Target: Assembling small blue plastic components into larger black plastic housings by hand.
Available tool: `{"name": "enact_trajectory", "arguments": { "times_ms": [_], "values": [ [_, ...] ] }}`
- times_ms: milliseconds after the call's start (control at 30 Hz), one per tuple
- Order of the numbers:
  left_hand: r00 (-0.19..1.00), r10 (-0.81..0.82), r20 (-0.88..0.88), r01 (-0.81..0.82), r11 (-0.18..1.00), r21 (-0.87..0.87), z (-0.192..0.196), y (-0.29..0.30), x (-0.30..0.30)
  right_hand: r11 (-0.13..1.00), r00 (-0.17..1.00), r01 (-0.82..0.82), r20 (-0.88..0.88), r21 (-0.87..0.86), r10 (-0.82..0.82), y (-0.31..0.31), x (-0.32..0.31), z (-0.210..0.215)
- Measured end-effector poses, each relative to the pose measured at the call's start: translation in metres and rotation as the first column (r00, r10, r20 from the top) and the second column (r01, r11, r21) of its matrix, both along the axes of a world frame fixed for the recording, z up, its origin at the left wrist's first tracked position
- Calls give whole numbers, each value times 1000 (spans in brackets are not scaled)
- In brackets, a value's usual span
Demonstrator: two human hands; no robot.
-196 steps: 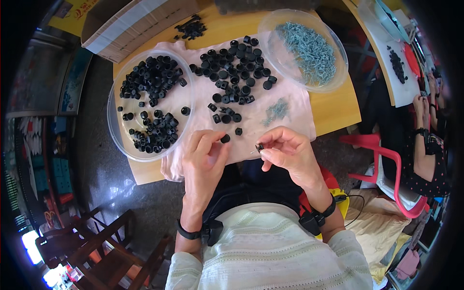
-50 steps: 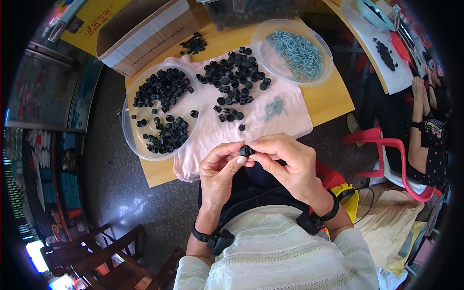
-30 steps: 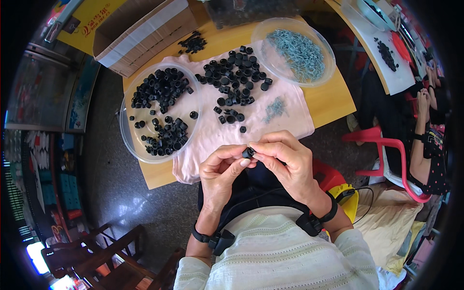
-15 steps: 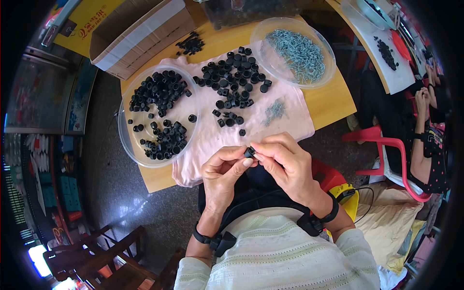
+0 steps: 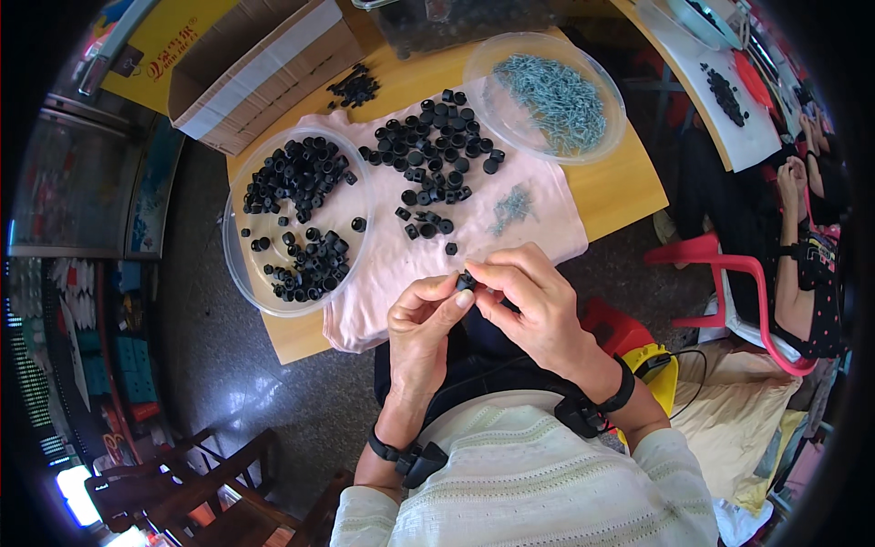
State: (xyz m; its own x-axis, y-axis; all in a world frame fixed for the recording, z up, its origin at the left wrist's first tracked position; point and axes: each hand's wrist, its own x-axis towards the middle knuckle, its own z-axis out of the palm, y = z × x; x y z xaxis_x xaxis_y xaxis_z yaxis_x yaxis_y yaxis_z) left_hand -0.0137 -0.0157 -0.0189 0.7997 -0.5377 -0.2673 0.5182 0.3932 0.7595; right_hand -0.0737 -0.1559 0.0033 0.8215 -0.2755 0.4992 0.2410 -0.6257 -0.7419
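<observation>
Just beyond my lap, a small black plastic cap [image 5: 466, 282] is pinched between the thumb and fingers of my left hand [image 5: 419, 319]. My right hand [image 5: 540, 305] meets it from the other side, its fingertips closed against the cap; whether they also hold a tiny part is hidden. Past my hands, loose black caps [image 5: 440, 139] lie spread over a pink cloth [image 5: 378, 283]. A small heap of silver screws [image 5: 514, 209] rests on the cloth at the right. To the left, a round clear tray [image 5: 231, 264] holds more black pieces.
A second clear tray [image 5: 614, 128], full of screws, stands at the far right of the wooden table [image 5: 629, 196]. An open cardboard box [image 5: 264, 82] and a pile of tiny black parts [image 5: 355, 87] are at the back left. Another person [image 5: 795, 273] sits right, near a red chair [image 5: 756, 283].
My right fingers have shifted slightly left and up around the black cap, and the view has moved a little. Both hands stay together at the cap.
</observation>
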Motion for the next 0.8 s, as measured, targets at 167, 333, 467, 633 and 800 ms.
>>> {"name": "enact_trajectory", "arguments": {
  "times_ms": [167, 333, 467, 633, 800],
  "values": [
    [1000, 11, -14, -11, 1000, -24, -4, -2, -4, 1000, 1000, 8, 29, -4, -8, 1, 1, -2],
    [1000, 19, -1, -19, 999, -49, -7, -6, -10, 992, 996, 84, 49, -97, -79, 7, -5, -6],
    [999, 46, -6, -46, 998, -37, -10, -8, -14, 970, 973, 212, 123, -118, -197, 18, -6, -17],
    [999, 49, 14, -49, 998, -34, -8, -13, -10, 985, 980, 171, 106, -35, -167, 7, -5, -17],
    [998, 6, -65, -16, 988, -153, 1, -15, -4, 992, 988, 125, 87, 20, -126, 1, 3, -8]
  ]
}}
